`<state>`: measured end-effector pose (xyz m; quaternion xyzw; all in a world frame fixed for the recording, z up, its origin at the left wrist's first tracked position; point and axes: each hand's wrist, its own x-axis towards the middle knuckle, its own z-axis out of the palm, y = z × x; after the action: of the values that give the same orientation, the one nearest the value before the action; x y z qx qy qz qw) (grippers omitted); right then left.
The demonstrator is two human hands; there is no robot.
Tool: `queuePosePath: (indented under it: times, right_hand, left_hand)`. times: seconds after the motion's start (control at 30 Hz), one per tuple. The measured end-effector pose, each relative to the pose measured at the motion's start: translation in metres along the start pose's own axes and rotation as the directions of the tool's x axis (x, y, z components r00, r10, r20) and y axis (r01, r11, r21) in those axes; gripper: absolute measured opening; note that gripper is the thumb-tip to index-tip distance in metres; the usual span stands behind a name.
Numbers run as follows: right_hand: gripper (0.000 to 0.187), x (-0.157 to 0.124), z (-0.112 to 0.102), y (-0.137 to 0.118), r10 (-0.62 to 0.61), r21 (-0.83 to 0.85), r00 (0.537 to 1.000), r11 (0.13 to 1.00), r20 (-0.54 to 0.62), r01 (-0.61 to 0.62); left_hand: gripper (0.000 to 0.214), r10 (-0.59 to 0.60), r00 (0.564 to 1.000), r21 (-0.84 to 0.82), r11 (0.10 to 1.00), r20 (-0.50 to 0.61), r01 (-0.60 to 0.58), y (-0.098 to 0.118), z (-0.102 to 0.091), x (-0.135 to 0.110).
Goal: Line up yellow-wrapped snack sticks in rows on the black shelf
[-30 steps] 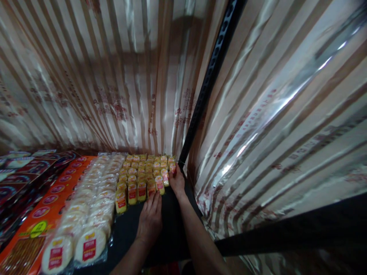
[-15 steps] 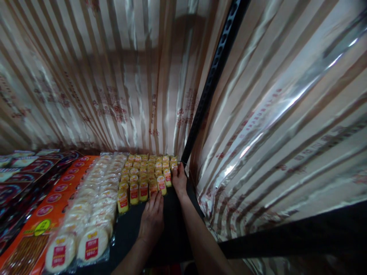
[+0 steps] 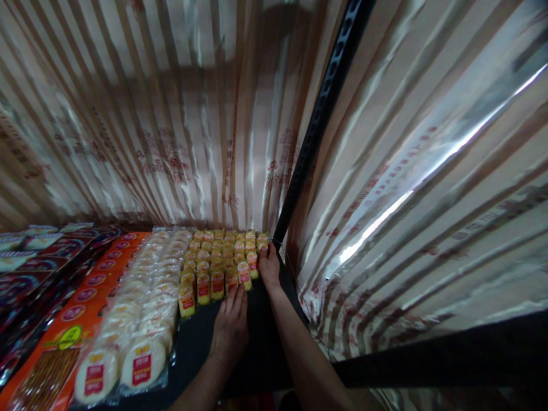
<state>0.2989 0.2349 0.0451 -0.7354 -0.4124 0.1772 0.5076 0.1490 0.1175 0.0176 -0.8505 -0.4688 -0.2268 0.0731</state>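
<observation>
Rows of small yellow snack packets [image 3: 218,260] with red labels lie on a dark shelf [image 3: 261,342]. My left hand [image 3: 231,328] lies flat on the shelf, fingers stretched out, its fingertips at the front edge of the nearest packets. My right hand [image 3: 269,265] reaches further back along the right side of the packets, fingers pressed against the rightmost ones near the corner; whether it grips one is not clear.
Left of the yellow packets lie rows of round white cakes in clear wrap [image 3: 141,319], then orange boxes [image 3: 81,308] and dark red boxes [image 3: 29,268]. A black perforated upright [image 3: 321,120] stands at the corner. Striped shiny plastic sheeting [image 3: 171,114] hangs behind and to the right.
My right hand has slid a little further back along the right column of packets. My left hand has barely moved. The view has shifted slightly.
</observation>
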Motion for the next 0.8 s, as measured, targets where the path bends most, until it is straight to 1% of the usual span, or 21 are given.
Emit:
queuePosePath:
  times: [0.1,0.23,0.37,0.5,0.63,0.8]
  right_hand:
    - [0.057,0.005,-0.006,-0.003,-0.005,-0.028,1.000,1.000,0.013,0.006]
    - [0.060,0.010,-0.010,-0.003,-0.002,0.057,0.999,0.998,0.052,-0.001]
    - [0.065,0.010,-0.002,-0.001,-0.015,0.174,0.996,0.985,0.093,-0.001]
    - [0.067,0.006,0.011,0.003,-0.068,0.246,0.995,0.968,0.077,0.047]
    - [0.067,0.004,0.014,0.005,-0.058,0.232,0.996,0.972,0.069,0.040]
    - [0.064,0.005,0.010,0.006,-0.063,0.198,0.997,0.979,0.042,0.053]
  left_hand:
    - [0.054,0.004,1.000,-0.007,1.000,0.001,-0.004,0.000,-0.001,0.001]
    - [0.054,0.008,1.000,0.004,1.000,-0.020,-0.007,-0.001,-0.002,0.001]
    - [0.054,0.013,1.000,0.013,1.000,-0.027,-0.013,-0.001,-0.001,0.001]
    - [0.055,0.010,1.000,0.020,1.000,-0.015,-0.010,-0.002,0.000,-0.001]
    - [0.055,0.019,0.999,0.025,1.000,-0.030,-0.018,-0.001,0.002,-0.001]
    - [0.054,0.024,0.997,0.033,0.999,-0.071,-0.022,0.000,0.004,-0.001]
